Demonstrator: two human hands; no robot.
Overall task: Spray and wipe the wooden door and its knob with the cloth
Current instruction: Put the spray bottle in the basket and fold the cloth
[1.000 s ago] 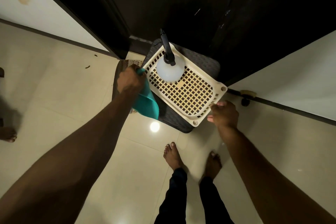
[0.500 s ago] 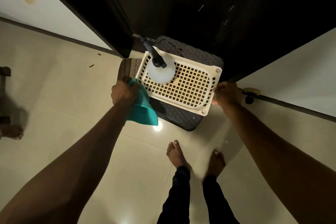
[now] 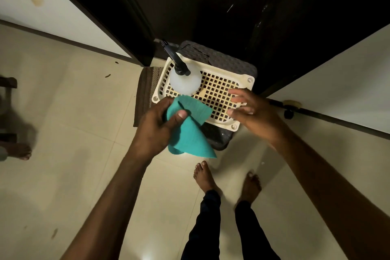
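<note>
The door (image 3: pixel 200 2) fills the far side, dark wood, standing right behind the basket (image 3: pixel 219 91); its knob is out of view, above the frame. No sign from here that the wood has been sprayed or wiped yet, so this reads as the gathering stage. The basket, cream and slotted, sits on a dark stool (image 3: pixel 219 139) pushed up near the foot of the door, likely so the supplies are within a bend's reach. In the basket's far left corner stands the bottle (image 3: pixel 184 81), upright, black nozzle angled up toward the door. The cloth (image 3: pixel 190 133) hangs at the basket's near left corner, teal, one flap up over the rim and the rest drooping toward the floor. The left hand (image 3: pixel 157 127) has it pinched, thumb pressed on the face and fingers curled behind, a grip that keeps it ready for wiping. The right hand (image 3: pixel 251 110) hovers over the basket's near right side, fingers spread and holding nothing, free, by the look of it, for the bottle, which sits just across the basket.
</note>
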